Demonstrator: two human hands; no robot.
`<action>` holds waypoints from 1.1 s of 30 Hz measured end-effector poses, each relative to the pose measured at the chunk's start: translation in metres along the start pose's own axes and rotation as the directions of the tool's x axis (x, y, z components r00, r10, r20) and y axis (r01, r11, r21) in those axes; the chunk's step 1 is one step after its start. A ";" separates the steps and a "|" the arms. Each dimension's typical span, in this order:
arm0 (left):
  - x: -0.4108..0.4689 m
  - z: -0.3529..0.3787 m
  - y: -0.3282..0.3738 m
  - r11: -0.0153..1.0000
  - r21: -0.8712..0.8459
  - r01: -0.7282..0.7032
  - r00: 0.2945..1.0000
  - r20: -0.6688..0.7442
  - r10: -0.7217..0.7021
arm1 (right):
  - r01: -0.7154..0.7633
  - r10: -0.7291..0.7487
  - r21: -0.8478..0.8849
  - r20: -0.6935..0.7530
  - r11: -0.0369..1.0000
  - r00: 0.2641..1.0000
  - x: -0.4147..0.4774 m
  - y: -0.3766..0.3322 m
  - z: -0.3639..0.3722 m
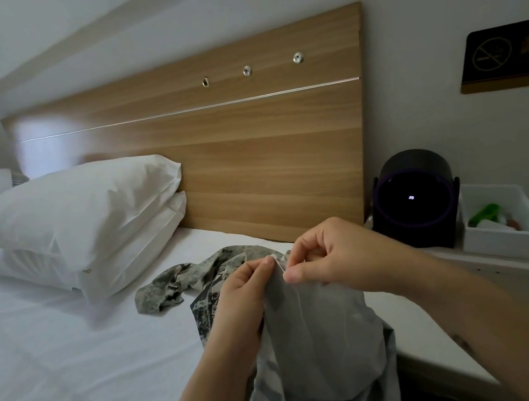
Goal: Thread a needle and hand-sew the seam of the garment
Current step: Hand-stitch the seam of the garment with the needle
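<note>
Head view: the thread point(298, 302) could be snagged or slipped from the needle if drawn too hard. The garment point(319, 337) is held up over the bed point(69, 335) edge, its grey fold pinched by the left hand point(252, 283). The thread, perhaps the needle too, is pinched by the curled right hand point(330, 255) just beside it.

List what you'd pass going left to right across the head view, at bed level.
Stacked pillows → garment, its loose end lying on the bed → left hand → right hand → black round device → white tray.
</note>
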State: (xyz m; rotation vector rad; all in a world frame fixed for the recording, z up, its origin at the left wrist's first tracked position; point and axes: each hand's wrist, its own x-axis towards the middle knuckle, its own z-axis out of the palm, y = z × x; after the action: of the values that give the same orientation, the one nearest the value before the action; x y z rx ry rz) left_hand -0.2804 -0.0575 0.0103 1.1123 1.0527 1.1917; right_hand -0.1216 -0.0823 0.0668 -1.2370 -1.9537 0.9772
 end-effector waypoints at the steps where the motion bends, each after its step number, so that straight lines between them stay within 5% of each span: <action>1: 0.000 0.000 0.000 1.000 -0.005 -0.005 1.000 0.003 0.005 | 0.012 -0.010 -0.023 0.104 1.000 0.995 -0.004 -0.004 -0.005; 4: -0.003 -0.002 -0.001 1.000 -0.018 -0.013 0.999 0.036 0.013 | 0.025 -0.005 -0.060 0.303 0.998 0.953 -0.012 -0.011 -0.022; 7: -0.007 -0.006 0.002 0.999 0.013 -0.030 0.995 0.097 0.028 | -0.013 0.013 -0.023 0.002 1.000 1.000 0.001 0.000 -0.037; 9: -0.012 -0.007 0.005 0.998 0.032 -0.050 0.986 0.161 0.044 | -0.047 0.043 -0.090 -0.039 0.995 0.998 0.012 0.008 -0.039; 13: -0.016 -0.009 0.010 0.997 0.028 -0.077 0.956 0.286 0.066 | -0.141 0.186 -0.164 0.301 0.976 0.935 0.022 0.016 -0.038; 18: -0.018 -0.012 0.022 0.981 0.105 -0.161 0.933 0.339 0.117 | -0.159 0.149 -0.018 0.457 0.987 0.877 0.027 0.004 -0.049; 22: -0.013 -0.010 0.043 0.842 0.390 -0.372 0.926 0.221 0.306 | 0.007 -0.004 -0.008 0.283 1.000 0.959 0.030 -0.014 -0.059; 26: -0.007 0.000 0.068 0.555 0.631 -0.542 0.796 0.173 0.580 | 0.215 -0.215 0.004 -0.029 0.977 0.976 0.034 -0.029 -0.054; 33: -0.006 -0.003 0.057 0.565 0.594 -0.573 0.762 0.131 0.634 | 0.300 -0.404 -0.361 -0.260 0.883 0.877 0.030 -0.035 -0.052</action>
State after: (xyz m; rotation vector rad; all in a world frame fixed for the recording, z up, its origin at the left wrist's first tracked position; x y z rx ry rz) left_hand -0.2922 -0.0607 0.0664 2.0783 1.2095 1.4954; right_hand -0.1072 -0.0509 0.1274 -1.0598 -2.0103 0.2578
